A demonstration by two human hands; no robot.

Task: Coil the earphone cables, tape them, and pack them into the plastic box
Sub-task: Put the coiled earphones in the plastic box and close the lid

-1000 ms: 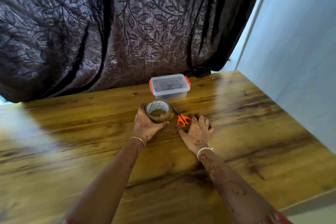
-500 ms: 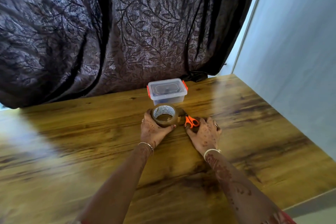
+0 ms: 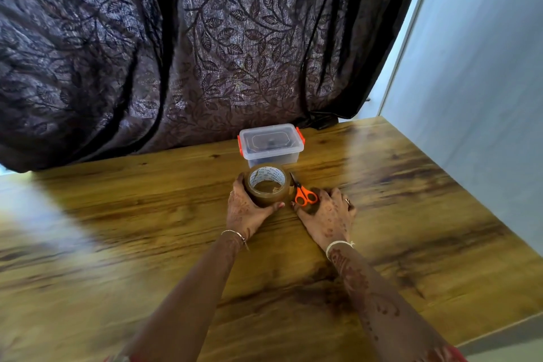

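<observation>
Just near of the lidded clear plastic box, left hand curls round the brown tape roll; right hand lies against orange-handled scissors, grip unclear. Best pin the roll firmly while peeling tape.

On the table, the tape roll lies before the box, scissors just right of it.

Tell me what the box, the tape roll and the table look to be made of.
Box: clear plastic, lightly frosted; something dark shows through the lid.
Tape roll: glossy brown plastic film, probably, on a printed pale core that looks like cardboard.
Table: wood grain with a shiny finish that reflects light; solid wood or laminate, cannot tell.
</observation>
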